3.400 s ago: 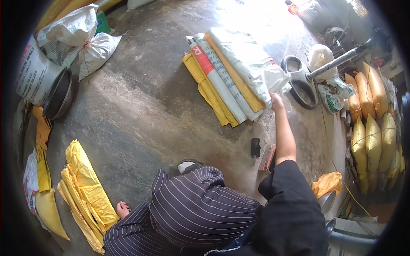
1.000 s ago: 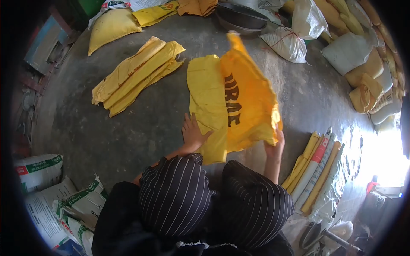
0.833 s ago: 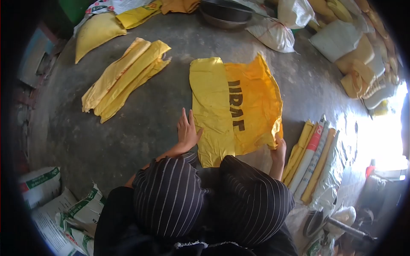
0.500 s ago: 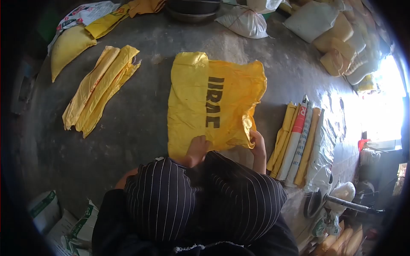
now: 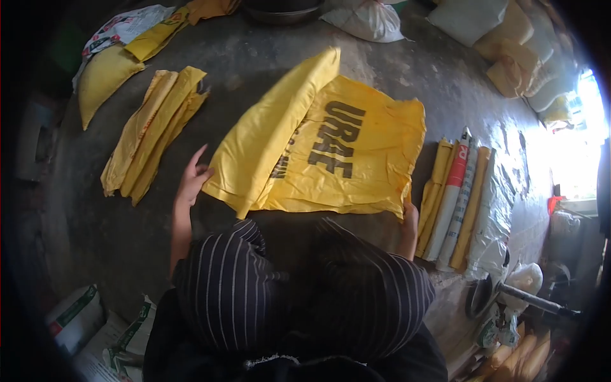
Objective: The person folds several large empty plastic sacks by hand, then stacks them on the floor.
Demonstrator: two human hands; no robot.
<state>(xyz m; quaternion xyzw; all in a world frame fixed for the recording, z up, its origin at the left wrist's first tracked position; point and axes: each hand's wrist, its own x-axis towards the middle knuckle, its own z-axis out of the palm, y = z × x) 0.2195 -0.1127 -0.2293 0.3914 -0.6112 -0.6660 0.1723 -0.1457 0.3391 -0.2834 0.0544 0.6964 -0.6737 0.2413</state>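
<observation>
A yellow plastic sack (image 5: 375,127) with black lettering lies on the floor in front of my knees. Its left part is a raised, slanting fold (image 5: 280,114) that stands partly up off the rest. My left hand (image 5: 191,181) is at the fold's lower left corner, index finger stretched out and the other fingertips right at the edge. At the lower right corner, my right hand (image 5: 410,219) is closed on the sack's edge, its fingers partly hidden by the material.
Folded yellow sacks (image 5: 153,130) lie to the left. On the right is a row of long folded sacks (image 5: 455,197), yellow and white. Filled bags (image 5: 509,51) are piled at the far right, a dark basin (image 5: 283,13) stands at the back, and green-and-white sacks (image 5: 79,315) sit at the lower left.
My left hand has gone from the sack's lower middle out to its left corner. The left fold has lifted and slanted, more lettering shows, and my right hand has shifted right with its corner.
</observation>
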